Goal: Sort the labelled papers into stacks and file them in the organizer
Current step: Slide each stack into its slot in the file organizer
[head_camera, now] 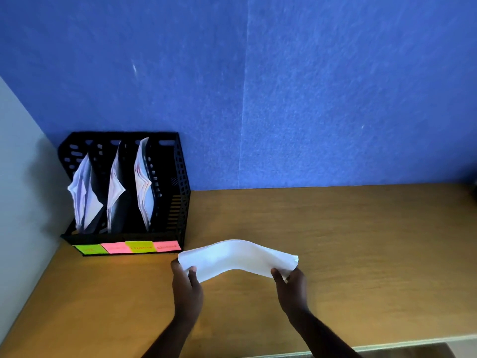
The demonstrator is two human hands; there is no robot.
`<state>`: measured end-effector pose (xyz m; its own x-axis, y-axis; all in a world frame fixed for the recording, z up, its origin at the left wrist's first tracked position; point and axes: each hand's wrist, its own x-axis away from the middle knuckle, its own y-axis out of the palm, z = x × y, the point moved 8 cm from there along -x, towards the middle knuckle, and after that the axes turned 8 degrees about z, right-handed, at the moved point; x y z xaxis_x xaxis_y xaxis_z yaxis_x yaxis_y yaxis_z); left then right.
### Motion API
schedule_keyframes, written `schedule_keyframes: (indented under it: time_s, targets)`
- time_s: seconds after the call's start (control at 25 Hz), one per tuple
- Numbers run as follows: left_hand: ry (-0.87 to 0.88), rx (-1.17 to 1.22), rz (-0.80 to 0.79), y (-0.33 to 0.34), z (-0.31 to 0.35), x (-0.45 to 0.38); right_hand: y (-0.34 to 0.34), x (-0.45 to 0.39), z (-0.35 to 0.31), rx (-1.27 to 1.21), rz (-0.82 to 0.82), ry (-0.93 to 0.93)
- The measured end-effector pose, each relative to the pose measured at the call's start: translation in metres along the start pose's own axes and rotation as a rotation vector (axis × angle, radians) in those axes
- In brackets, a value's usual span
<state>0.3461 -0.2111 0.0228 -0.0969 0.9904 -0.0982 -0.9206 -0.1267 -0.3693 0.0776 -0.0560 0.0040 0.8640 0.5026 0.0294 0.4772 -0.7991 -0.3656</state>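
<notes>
Left hand (186, 281) and right hand (290, 282) pinch opposite ends of thin white paper stack (236, 258); light, floppy, bows between them.

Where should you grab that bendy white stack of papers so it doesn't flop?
Hold the stack of papers by its two short ends, coming from the near side, as the left hand and right hand do, each pinching one end. It is long and limp and bows up in the middle, so a grip at one end alone would probably let the rest droop.
</notes>
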Motion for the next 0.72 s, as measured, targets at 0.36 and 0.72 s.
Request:
schedule_keyframes:
  time_s: [0.36, 0.72]
  targets:
    - [-0.127, -0.020, -0.079, 0.008, -0.006, -0.015, -0.009, -0.014, -0.017, 0.071, -0.014, -0.032]
    - [-0.441, 0.112, -0.498, 0.016, -0.047, -0.037, -0.007, -0.045, -0.055, -0.030, -0.431, 0.087]
